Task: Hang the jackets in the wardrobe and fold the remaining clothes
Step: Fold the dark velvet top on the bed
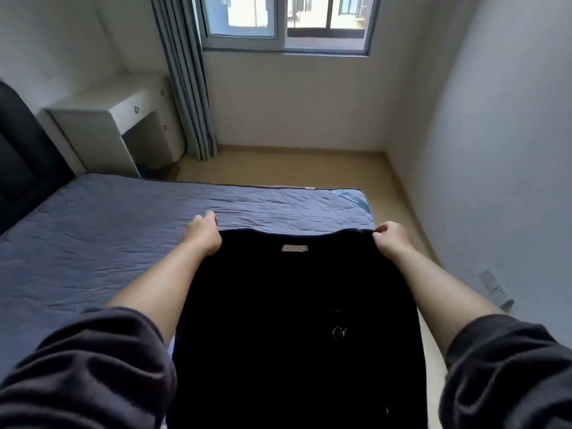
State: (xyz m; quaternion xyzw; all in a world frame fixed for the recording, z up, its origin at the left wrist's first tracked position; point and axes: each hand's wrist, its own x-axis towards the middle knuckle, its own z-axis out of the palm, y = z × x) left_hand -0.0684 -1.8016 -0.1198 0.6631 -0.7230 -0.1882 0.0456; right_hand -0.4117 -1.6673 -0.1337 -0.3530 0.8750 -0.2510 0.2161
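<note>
A black garment (294, 305) with a small tan label near its top edge hangs stretched out in front of me, over the near edge of the bed. My left hand (202, 232) grips its top left corner. My right hand (391, 238) pinches its top right corner. A small white mark shows lower on the fabric. The garment's bottom runs out of view below. No wardrobe is in sight.
The bed (108, 230) with a blue-grey quilted cover fills the left, its dark headboard (21, 156) at far left. A white desk (123, 119) stands by the grey curtain (188, 82) under the window. Bare floor (294, 165) lies beyond the bed.
</note>
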